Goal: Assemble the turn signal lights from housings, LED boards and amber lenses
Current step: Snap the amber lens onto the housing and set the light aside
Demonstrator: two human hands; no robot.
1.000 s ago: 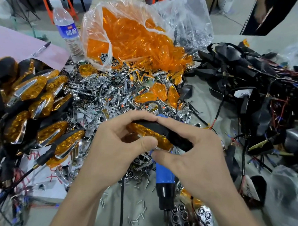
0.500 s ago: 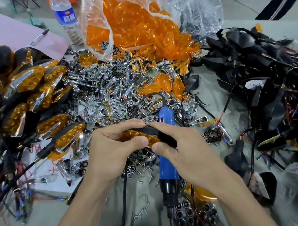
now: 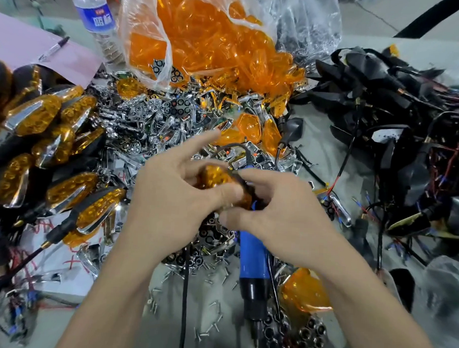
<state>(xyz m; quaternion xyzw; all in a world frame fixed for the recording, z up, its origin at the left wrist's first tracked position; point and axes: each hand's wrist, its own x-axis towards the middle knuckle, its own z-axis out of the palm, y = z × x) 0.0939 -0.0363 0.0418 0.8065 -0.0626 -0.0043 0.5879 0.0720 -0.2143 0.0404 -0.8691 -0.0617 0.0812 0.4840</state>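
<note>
A: What is on the table (image 3: 322, 130), and how many of each?

B: One water bottle (image 3: 96, 15). One pen (image 3: 53, 49), lying on a pink sheet (image 3: 23, 46). One blue screwdriver (image 3: 252, 256). Two clear bags: the nearer bag (image 3: 202, 41) is stuffed with amber lenses, far too many to count, and the farther bag (image 3: 306, 22) holds silvery parts.

A: And the finished lights?

B: The finished lights (image 3: 41, 128) are heaped at the left. I count at least eight amber faces, and others are half hidden. The black housings (image 3: 397, 102) with their wires are one tangle at the right, so I can't count them. The same goes for the chrome parts (image 3: 146, 123) in the middle and the screws (image 3: 165, 297) scattered towards the front.

A: Any lenses lying loose?

B: Three loose lenses (image 3: 249, 127) sit together just behind the hands. A single lens (image 3: 304, 293) lies beside the screwdriver, on its right.

A: Now the hands.

B: Both are on one turn signal light (image 3: 217, 178), held mid-table above the screwdriver. The left hand (image 3: 169, 202) grips the amber end. Its thumb presses on the lens and its forefinger sticks out straight, off the light. The other fingers look bent over the top, though they are blurred. The right hand (image 3: 281, 215) is wrapped round the black end, with the fingers curled over the top and the thumb underneath.
</note>
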